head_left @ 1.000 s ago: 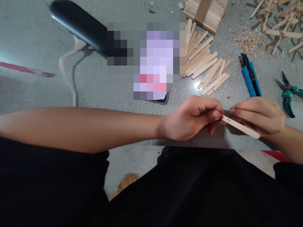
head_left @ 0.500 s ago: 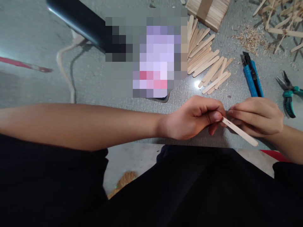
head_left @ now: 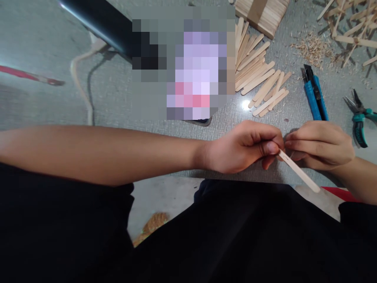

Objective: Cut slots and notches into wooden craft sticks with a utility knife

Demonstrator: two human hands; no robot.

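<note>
My left hand [head_left: 249, 147] pinches a flat wooden craft stick [head_left: 302, 173] between thumb and forefinger. The stick slants down to the right over the near table edge, with a small dark nick close to my thumb. Just beside it, my right hand [head_left: 322, 145] is closed, its fingers pressed together near the left fingertips. Whatever those right fingers grip, if anything, is hidden. Past my right hand lies a blue utility knife [head_left: 315, 94] with its tip pointing away from me.
Loose craft sticks [head_left: 259, 76] fan out beside a banded stick bundle [head_left: 263, 15]. Wood shavings [head_left: 315, 49] and a lattice of joined sticks [head_left: 355, 39] lie at the far right. Pliers [head_left: 359, 118] rest at right; a blurred-out phone [head_left: 200, 122], cable [head_left: 79, 86] and brush [head_left: 32, 74] are leftward.
The craft stick has tipped so its free end hangs lower and steeper. My left hand has shifted slightly right, its fingertips now closer to my right hand.
</note>
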